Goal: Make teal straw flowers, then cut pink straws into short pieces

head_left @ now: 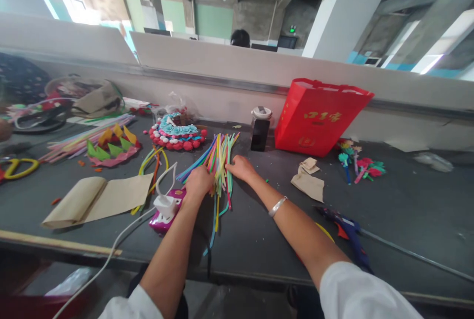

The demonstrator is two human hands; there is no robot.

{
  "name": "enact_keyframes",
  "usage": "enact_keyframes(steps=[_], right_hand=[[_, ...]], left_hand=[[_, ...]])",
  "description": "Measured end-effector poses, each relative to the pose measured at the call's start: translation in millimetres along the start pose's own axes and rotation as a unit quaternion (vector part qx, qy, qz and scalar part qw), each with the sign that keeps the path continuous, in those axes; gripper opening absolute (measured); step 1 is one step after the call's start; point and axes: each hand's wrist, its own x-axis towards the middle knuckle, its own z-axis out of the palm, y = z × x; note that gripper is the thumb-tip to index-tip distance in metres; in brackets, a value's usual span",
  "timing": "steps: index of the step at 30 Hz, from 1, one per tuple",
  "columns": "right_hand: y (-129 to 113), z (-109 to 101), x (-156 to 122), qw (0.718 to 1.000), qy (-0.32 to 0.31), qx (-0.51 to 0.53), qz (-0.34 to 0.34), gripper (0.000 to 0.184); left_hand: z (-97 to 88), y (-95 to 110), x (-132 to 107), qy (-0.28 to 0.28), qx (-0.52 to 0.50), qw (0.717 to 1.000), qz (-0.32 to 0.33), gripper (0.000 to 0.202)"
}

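Note:
A loose bundle of long, thin coloured stems, which look like pipe cleaners, lies on the dark table in front of me. My left hand is closed at the bundle's left side, its fingertips partly hidden among the stems. At the right edge my right hand pinches at the stems with thumb and fingers. A few longer stems trail toward the table's front edge. Just beside my left wrist sits a purple power strip with a white plug in it.
Left are brown paper, a felt-like crown, yellow-handled scissors and a pompom-trimmed piece. Behind stand a phone and a red bag. Right lie crumpled paper, a glue gun and flowers.

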Motion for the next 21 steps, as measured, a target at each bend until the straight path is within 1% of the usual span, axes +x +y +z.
enact_keyframes(steps=[2, 4, 7, 10, 12, 15, 18, 21], right_hand=[[0, -6, -11, 0.999, 0.012, 0.034, -0.003, 0.032], [-2, -8, -20, 0.997, 0.009, 0.082, -0.009, 0.031], [-9, -7, -27, 0.986, -0.021, 0.167, -0.008, 0.030], [-14, -3, -29, 0.969, -0.051, 0.240, 0.009, 0.031], [-16, -2, -28, 0.958, -0.066, 0.277, 0.026, 0.032], [-14, 1, -25, 0.944, -0.087, 0.315, 0.049, 0.033], [-11, 5, -22, 0.932, -0.115, 0.337, 0.065, 0.033], [-7, 10, -21, 0.923, -0.140, 0.351, 0.072, 0.032]], left_hand=[[-0.9, 3, 2, 0.000, -0.088, 0.996, -0.009, 0.019], [-1.1, 6, 2, -0.010, -0.192, 0.981, -0.021, 0.022], [1.2, 11, 0, -0.058, -0.343, 0.936, -0.046, 0.016], [6.7, 12, -2, -0.107, -0.445, 0.885, -0.077, 0.007], [10.9, 12, -2, -0.130, -0.489, 0.857, -0.096, 0.006], [16.0, 11, -2, -0.158, -0.530, 0.824, -0.121, 0.002], [18.7, 9, 0, -0.171, -0.554, 0.802, -0.144, 0.011], [20.2, 8, 1, -0.168, -0.568, 0.790, -0.161, 0.017]])
